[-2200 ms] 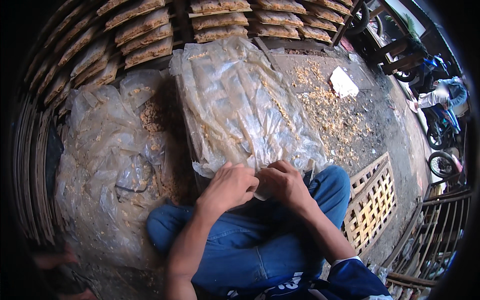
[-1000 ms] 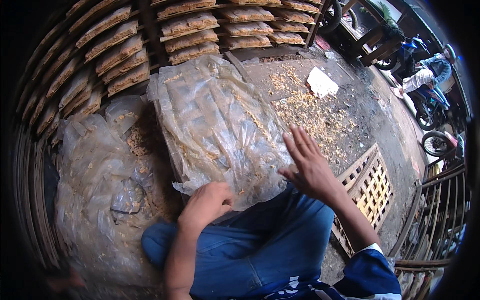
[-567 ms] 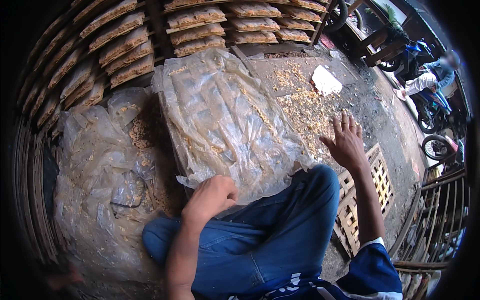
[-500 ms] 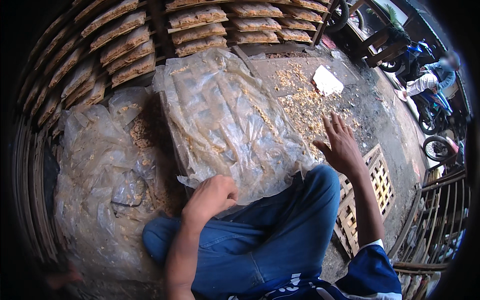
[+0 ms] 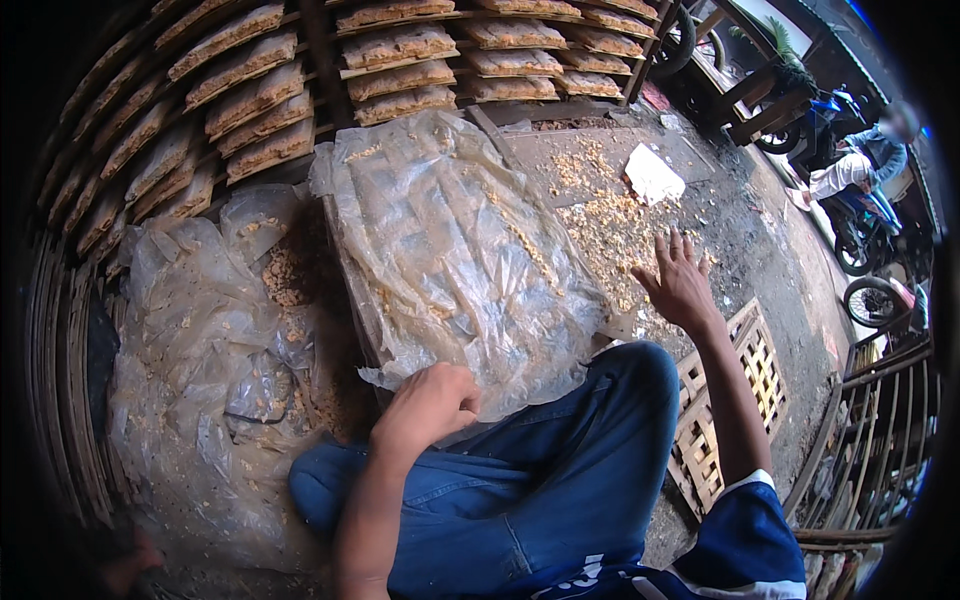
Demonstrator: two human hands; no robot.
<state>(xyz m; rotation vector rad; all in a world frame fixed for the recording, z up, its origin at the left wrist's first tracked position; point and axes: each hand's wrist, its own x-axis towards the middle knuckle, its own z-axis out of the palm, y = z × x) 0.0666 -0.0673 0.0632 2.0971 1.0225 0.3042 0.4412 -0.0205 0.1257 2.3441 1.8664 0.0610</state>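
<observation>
- Your left hand (image 5: 428, 408): nearer one, at the near edge of the plastic sheet (image 5: 460, 250); fingers curled, grip cannot be told.
- Your right hand (image 5: 683, 290): open, fingers spread, right of the sheet, apart from it.
- Sheet: ahead of you, long axis running away, far end leaning left.

The wrinkled plastic sheet (image 5: 460, 250) is glossy, the denim trousers (image 5: 470, 530) matt, the lattice panel (image 5: 712, 402) probably bamboo.
</observation>
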